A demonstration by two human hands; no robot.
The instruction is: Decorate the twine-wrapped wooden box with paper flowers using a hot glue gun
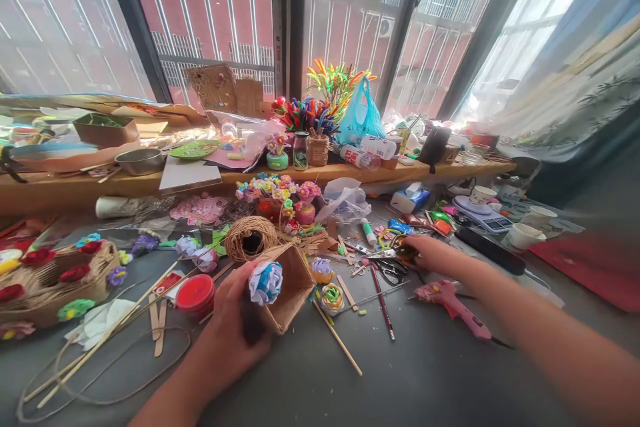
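My left hand [227, 327] is closed around a dark stem topped by a blue and white paper flower [265, 282], held just in front of a small woven basket [293, 287] lying on its side. My right hand [427, 252] reaches out to the right over the table, its fingers on a pair of scissors [393, 255]. Whether those fingers grip the scissors or only touch them is hidden. A pink glue gun [450, 300] lies just near side of that hand.
A twine ball [250, 237], red lid [195, 293], wooden sticks [337, 337] and a flower-decorated basket [50, 273] crowd the grey table. Cups [523, 235] and a scale [483, 212] sit at right. A wooden shelf [150, 183] with craft flowers runs below the windows.
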